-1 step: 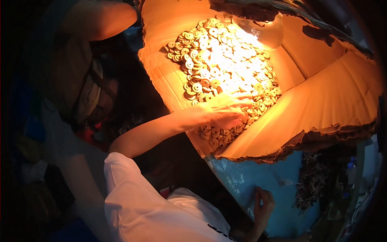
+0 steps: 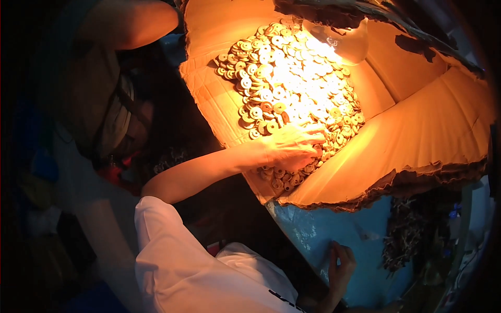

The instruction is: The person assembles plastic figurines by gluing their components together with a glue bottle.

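I am noting the left hand (image 2: 293,148) touching round, yellow-lit, holed discs (image 2: 292,78), grip undeterminable; I am advising avoiding the rounded, glowing glass bulb (image 2: 352,48) beyond it.

Brown cardboard (image 2: 433,130) is spreading across the far right, its broad faces looking matt and mostly smooth, with creases breaking them up. Its torn near edge (image 2: 376,185) is fraying into a rough, ragged fringe. The small holed discs (image 2: 261,91) are looking hard and smooth-faced; glare is washing out the middle ones, so whether they are metal, plastic or wood is staying unclear. At the far side, a rounded bulb (image 2: 352,47) is showing a smooth, glassy surface. Nearer, a white shirt (image 2: 203,266) is folding softly as matt cloth. The blue tabletop (image 2: 308,224) is looking smooth, glossy highlights streaking its left part.
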Demonstrator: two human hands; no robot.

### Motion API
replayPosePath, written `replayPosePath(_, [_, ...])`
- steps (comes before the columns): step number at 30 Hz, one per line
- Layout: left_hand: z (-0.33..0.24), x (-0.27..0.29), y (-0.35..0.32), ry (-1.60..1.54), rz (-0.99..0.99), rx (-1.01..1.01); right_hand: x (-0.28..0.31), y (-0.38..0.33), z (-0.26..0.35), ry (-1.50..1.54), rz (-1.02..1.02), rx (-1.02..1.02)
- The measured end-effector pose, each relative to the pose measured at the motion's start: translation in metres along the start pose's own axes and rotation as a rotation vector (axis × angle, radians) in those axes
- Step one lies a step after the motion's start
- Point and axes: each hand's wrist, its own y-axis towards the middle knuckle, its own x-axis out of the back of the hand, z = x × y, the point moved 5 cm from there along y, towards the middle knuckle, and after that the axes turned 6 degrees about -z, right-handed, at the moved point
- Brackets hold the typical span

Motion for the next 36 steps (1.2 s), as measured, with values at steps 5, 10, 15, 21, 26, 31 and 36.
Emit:
replayPosePath(5, [0.026, -0.008, -0.003, 0.209, -0.107, 0.079, 0.0, 0.002, 0.008, -0.041, -0.021, 0.046])
replayPosePath(10, [0.064, -0.011, 0.008, 0.242, -0.115, 0.048, 0.002, 0.0, 0.011, -0.031, -0.044, 0.086])
replayPosePath(15, [0.106, -0.006, -0.002, 0.159, -0.017, 0.479, 0.0, -0.001, 0.005, -0.04, -0.049, 0.085])
replayPosePath(21, [0.101, 0.024, -0.003, 0.003, 0.059, 0.701, 0.002, 0.0, 0.005, -0.019, -0.046, 0.084])
replayPosePath(26, [0.098, 0.029, 0.001, -0.032, 0.108, 0.723, 0.0, 0.001, 0.004, -0.039, -0.021, 0.059])
replayPosePath(31, [0.086, 0.032, -0.003, -0.011, 0.171, 0.695, 0.001, 0.0, 0.002, -0.022, -0.042, 0.077])
replayPosePath(36, [0.081, 0.029, -0.017, -0.039, 0.169, 0.664, 0.001, -0.001, 0.005, 0.006, -0.05, 0.077])
